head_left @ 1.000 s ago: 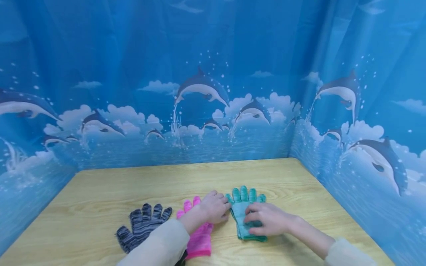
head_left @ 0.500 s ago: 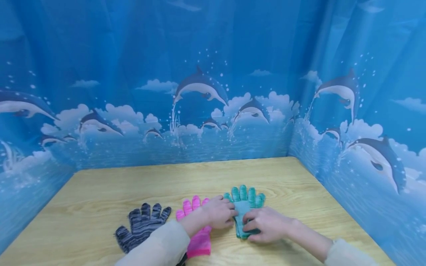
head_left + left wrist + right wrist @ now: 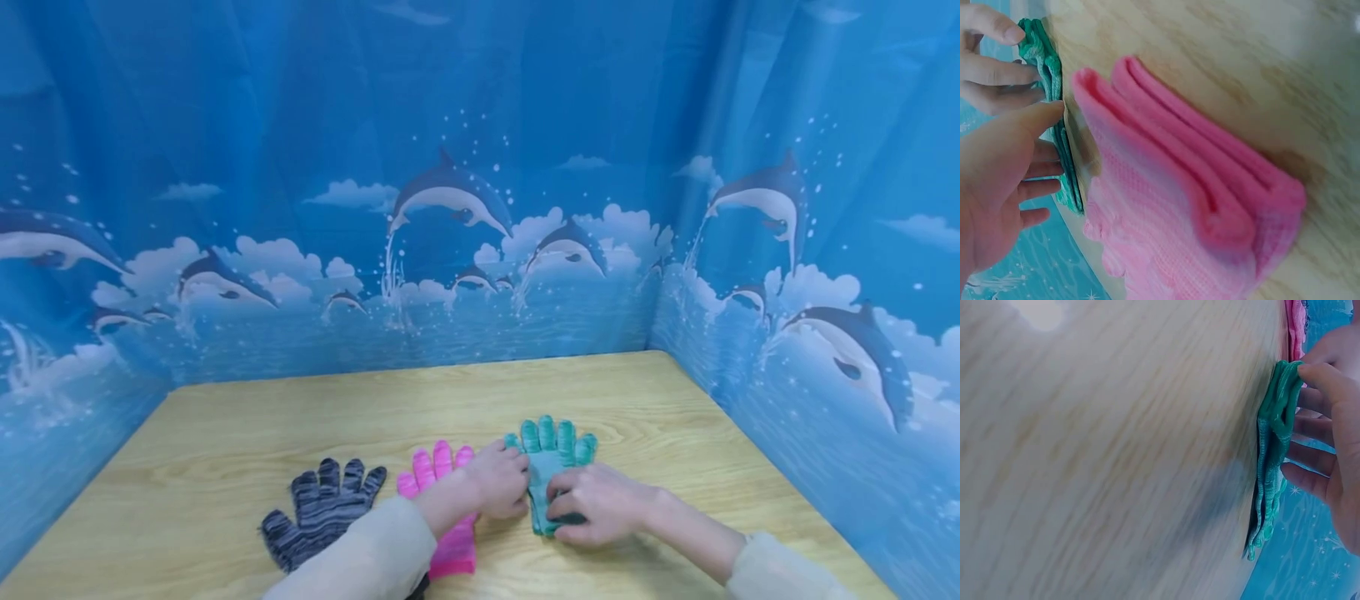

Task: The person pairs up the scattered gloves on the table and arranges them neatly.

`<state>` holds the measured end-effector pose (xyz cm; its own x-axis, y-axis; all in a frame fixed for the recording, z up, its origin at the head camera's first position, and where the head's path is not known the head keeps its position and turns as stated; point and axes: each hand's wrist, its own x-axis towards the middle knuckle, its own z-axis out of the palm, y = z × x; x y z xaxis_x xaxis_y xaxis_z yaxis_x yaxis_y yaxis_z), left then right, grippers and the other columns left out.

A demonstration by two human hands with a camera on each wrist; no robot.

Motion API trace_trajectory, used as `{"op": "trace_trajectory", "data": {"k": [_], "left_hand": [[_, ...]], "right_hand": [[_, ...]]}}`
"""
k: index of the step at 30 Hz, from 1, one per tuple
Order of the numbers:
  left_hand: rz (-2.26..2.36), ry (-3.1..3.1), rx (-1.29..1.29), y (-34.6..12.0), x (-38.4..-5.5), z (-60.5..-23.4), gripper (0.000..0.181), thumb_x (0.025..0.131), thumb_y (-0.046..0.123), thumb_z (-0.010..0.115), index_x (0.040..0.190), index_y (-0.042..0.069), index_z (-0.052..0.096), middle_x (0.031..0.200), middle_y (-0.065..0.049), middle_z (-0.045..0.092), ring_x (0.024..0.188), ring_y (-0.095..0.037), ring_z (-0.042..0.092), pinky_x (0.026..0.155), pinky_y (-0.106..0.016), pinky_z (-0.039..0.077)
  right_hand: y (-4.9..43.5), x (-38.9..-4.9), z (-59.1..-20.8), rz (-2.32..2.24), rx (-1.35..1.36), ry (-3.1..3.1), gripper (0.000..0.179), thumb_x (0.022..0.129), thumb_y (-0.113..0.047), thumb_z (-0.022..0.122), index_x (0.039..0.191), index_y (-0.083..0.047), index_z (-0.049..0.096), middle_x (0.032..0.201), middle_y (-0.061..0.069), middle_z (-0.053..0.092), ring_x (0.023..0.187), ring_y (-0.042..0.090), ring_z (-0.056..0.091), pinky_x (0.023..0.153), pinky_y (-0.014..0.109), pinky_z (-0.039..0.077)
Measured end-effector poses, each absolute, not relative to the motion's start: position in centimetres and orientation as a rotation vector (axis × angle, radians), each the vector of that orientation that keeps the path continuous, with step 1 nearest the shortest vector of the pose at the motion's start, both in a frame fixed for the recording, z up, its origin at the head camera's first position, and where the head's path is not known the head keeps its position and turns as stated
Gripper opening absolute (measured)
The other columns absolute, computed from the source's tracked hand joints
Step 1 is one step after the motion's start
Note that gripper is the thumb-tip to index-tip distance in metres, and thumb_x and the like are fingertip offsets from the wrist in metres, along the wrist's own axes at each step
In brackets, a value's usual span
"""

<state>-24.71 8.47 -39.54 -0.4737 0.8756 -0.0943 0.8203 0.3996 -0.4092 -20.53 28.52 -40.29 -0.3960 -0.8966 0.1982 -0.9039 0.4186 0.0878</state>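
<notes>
A pair of green knit gloves point(image 3: 550, 467) lies stacked flat, fingers pointing away from me. My right hand point(image 3: 600, 504) pinches the cuff end, where the fabric bunches up between thumb and fingers; the raised cuff point(image 3: 1282, 406) shows in the right wrist view. At the gloves' left edge my left hand point(image 3: 495, 482) rests with relaxed fingers, its thumb point(image 3: 1047, 117) right at the edge. Pink gloves point(image 3: 453, 546) lie partly under my left forearm, their two open cuffs point(image 3: 1210, 169) large in the left wrist view.
Black-and-grey striped gloves point(image 3: 322, 512) lie at the left, partly covered by my left sleeve point(image 3: 367, 550). All rest on a wood-grain table point(image 3: 300, 417). A blue dolphin-print curtain point(image 3: 337, 125) encloses its back and sides.
My right hand has shifted slightly left and nearer to me at the green cuff. My left hand has moved right and toward me, up against the green gloves' edge.
</notes>
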Motion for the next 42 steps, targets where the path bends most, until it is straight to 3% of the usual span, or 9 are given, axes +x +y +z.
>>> {"op": "trace_trajectory", "data": {"k": [9, 14, 19, 24, 28, 32, 42], "left_hand": [[0.653, -2.456, -1.53, 8.4, -24.8, -39.5, 0.044, 0.089, 0.052, 0.048, 0.12, 0.021, 0.058, 0.114, 0.007, 0.056, 0.107, -0.009, 0.049, 0.092, -0.028, 0.038], [0.564, -2.433, -1.606, 8.6, -24.9, -39.4, 0.038, 0.092, 0.046, 0.049, 0.121, 0.024, 0.057, 0.117, 0.007, 0.057, 0.113, -0.011, 0.049, 0.098, -0.032, 0.036], [0.561, -2.399, -1.689, 9.0, -24.9, -39.3, 0.03, 0.092, 0.041, 0.051, 0.119, 0.028, 0.058, 0.108, 0.01, 0.057, 0.106, -0.007, 0.051, 0.093, -0.029, 0.038], [0.567, -2.434, -1.697, 9.4, -24.6, -39.6, 0.029, 0.091, 0.042, 0.052, 0.116, 0.028, 0.058, 0.107, 0.01, 0.057, 0.105, -0.006, 0.051, 0.091, -0.027, 0.039], [0.525, -2.448, -1.701, 9.6, -24.6, -39.7, 0.029, 0.09, 0.043, 0.054, 0.115, 0.028, 0.059, 0.108, 0.01, 0.057, 0.107, -0.006, 0.051, 0.091, -0.028, 0.039], [0.518, -2.451, -1.71, 9.7, -24.5, -39.8, 0.029, 0.09, 0.044, 0.054, 0.114, 0.028, 0.06, 0.106, 0.01, 0.058, 0.106, -0.007, 0.052, 0.091, -0.028, 0.04], [0.531, -2.415, -1.701, 9.9, -24.7, -40.0, 0.027, 0.089, 0.044, 0.055, 0.11, 0.027, 0.061, 0.101, 0.01, 0.059, 0.101, -0.007, 0.054, 0.091, -0.029, 0.04]], "right_hand": [[29.2, -20.8, -40.2, 0.217, 1.461, -2.513, 0.015, 0.088, -0.025, 0.061, 0.093, -0.015, 0.071, 0.094, -0.004, 0.063, 0.082, 0.003, 0.059, 0.069, 0.015, 0.046], [30.8, -22.0, -39.9, 0.265, 0.867, -2.664, 0.009, 0.08, -0.012, 0.068, 0.088, -0.011, 0.07, 0.085, -0.002, 0.065, 0.073, 0.01, 0.062, 0.06, 0.022, 0.049], [32.1, -23.6, -39.7, 0.243, 0.404, -2.833, 0.011, 0.078, -0.01, 0.07, 0.089, -0.008, 0.071, 0.085, 0.001, 0.065, 0.076, 0.018, 0.063, 0.06, 0.033, 0.05], [32.3, -24.5, -40.3, 0.21, 0.283, -2.939, 0.017, 0.079, -0.017, 0.07, 0.092, -0.006, 0.07, 0.084, 0.005, 0.064, 0.075, 0.022, 0.062, 0.06, 0.038, 0.05], [32.2, -24.9, -41.1, 0.207, 0.229, -2.973, 0.007, 0.079, -0.017, 0.07, 0.079, -0.01, 0.067, 0.074, 0.002, 0.057, 0.066, 0.016, 0.054, 0.055, 0.034, 0.046], [32.2, -24.8, -41.8, 0.273, 0.196, -2.962, 0.014, 0.079, -0.011, 0.067, 0.067, -0.013, 0.059, 0.068, -0.001, 0.048, 0.06, 0.013, 0.044, 0.051, 0.029, 0.039], [32.7, -24.4, -41.7, 0.243, 0.119, -2.96, 0.016, 0.079, -0.012, 0.065, 0.067, -0.011, 0.055, 0.066, 0.0, 0.046, 0.057, 0.014, 0.044, 0.048, 0.029, 0.037]]}}
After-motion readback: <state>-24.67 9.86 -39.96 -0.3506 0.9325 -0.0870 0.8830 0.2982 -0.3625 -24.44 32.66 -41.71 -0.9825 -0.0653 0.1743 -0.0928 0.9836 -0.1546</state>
